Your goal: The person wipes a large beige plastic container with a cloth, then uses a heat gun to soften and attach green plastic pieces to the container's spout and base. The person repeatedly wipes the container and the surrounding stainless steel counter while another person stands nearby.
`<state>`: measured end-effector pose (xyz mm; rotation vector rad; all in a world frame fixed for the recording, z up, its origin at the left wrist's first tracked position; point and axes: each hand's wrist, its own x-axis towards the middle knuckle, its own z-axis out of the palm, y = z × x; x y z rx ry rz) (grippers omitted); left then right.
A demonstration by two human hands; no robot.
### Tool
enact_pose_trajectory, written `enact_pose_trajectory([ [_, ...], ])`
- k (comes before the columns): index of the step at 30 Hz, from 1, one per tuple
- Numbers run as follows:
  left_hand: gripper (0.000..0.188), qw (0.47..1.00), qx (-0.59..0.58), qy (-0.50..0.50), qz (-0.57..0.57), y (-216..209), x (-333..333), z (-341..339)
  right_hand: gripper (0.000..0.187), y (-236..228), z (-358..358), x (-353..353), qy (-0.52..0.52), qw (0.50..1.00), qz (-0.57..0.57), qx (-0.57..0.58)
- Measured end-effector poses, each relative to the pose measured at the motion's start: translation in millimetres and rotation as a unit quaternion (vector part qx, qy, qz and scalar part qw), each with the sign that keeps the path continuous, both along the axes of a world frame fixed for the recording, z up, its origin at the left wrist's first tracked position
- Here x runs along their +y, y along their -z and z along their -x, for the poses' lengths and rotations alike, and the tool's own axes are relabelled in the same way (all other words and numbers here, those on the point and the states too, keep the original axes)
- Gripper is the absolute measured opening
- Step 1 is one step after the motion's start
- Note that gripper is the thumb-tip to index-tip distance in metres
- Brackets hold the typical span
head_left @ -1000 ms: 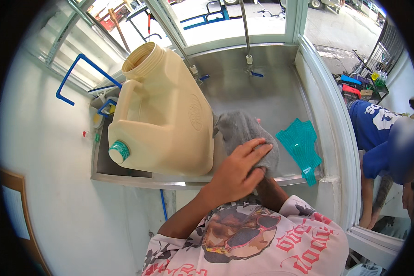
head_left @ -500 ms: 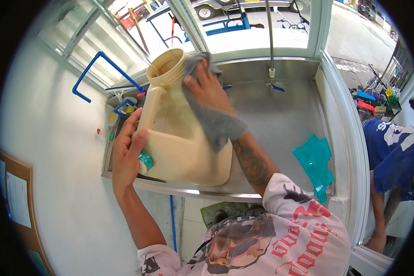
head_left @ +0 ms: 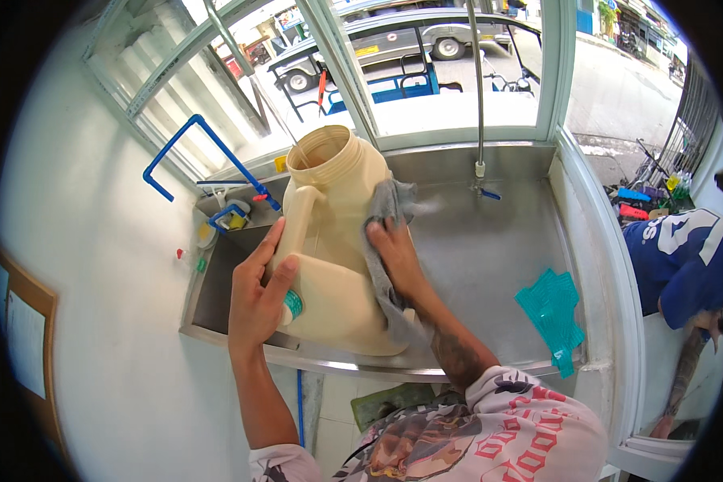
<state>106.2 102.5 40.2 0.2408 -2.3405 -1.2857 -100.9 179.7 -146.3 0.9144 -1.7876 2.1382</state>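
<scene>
Over the sink (head_left: 490,265), both hands hold the cream jug (head_left: 333,241).

The jug (head_left: 337,241) was pale cream all over, with a small teal cap (head_left: 293,304) low on its side. The cloth (head_left: 387,210) against it was grey. The sink (head_left: 490,257) was bare silver steel, and a teal glove (head_left: 551,309) lay on it. The pipe (head_left: 186,149) on the white wall (head_left: 80,241) was bright blue. The shirt (head_left: 490,434) was white with red lettering and a dark print.
</scene>
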Motion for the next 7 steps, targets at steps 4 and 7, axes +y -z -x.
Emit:
enact_pose_trajectory([
  [4, 0.051, 0.998, 0.056, 0.016, 0.01, 9.9, -2.9, -2.0, 0.047, 25.0, 26.9, 29.2, -0.216, 0.868, 0.059, -0.443],
  [7, 0.048, 0.989, 0.08, -0.096, 0.075, 7.4, -4.5, -2.1, 0.051, 19.6, 26.3, 27.9, -0.212, 0.892, 0.091, -0.389],
])
